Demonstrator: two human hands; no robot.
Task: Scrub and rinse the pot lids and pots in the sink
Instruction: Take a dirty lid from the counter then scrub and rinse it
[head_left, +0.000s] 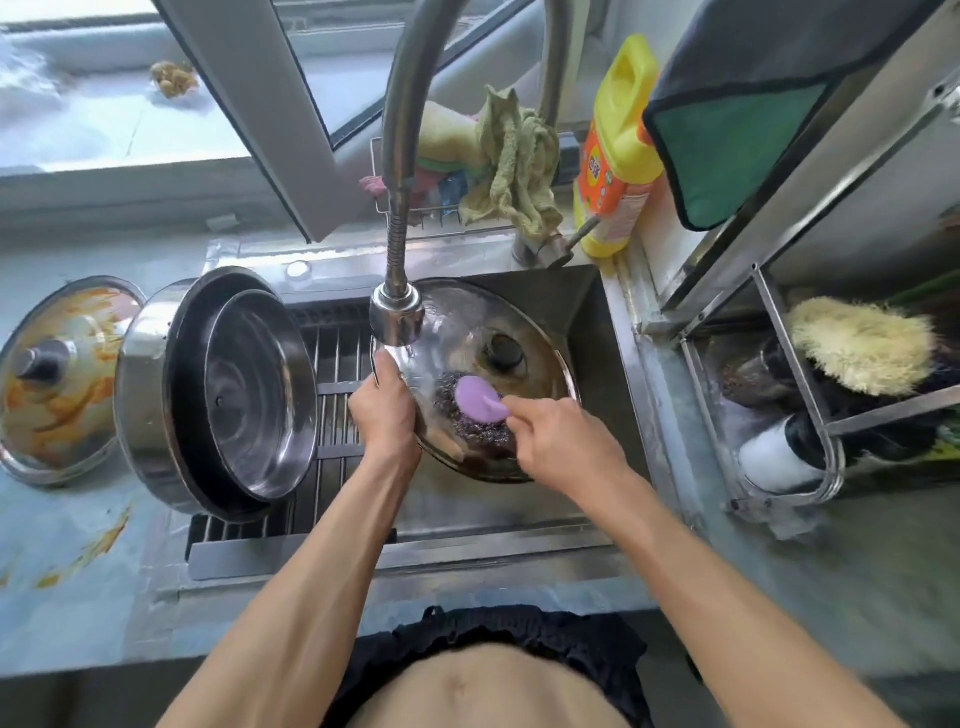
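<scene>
1. Left hand (384, 402) – fingers grip rim of glass lid (524, 332), tilted in sink (587, 312) under faucet (397, 312).
2. Right hand (563, 441) – fingers pinch purple scrubber (480, 400) against lid.
3. Nested pots (218, 395) on rack; dirty lid (62, 379) on surface.

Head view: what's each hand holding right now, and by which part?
The left hand grips the glass lid by its left rim. The right hand holds the scrubber by its purple handle, on the lid.

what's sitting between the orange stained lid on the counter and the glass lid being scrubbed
In the head view, nested steel pots tipped on their side lie between the stained lid and the glass lid, then bare sink rack.
</scene>
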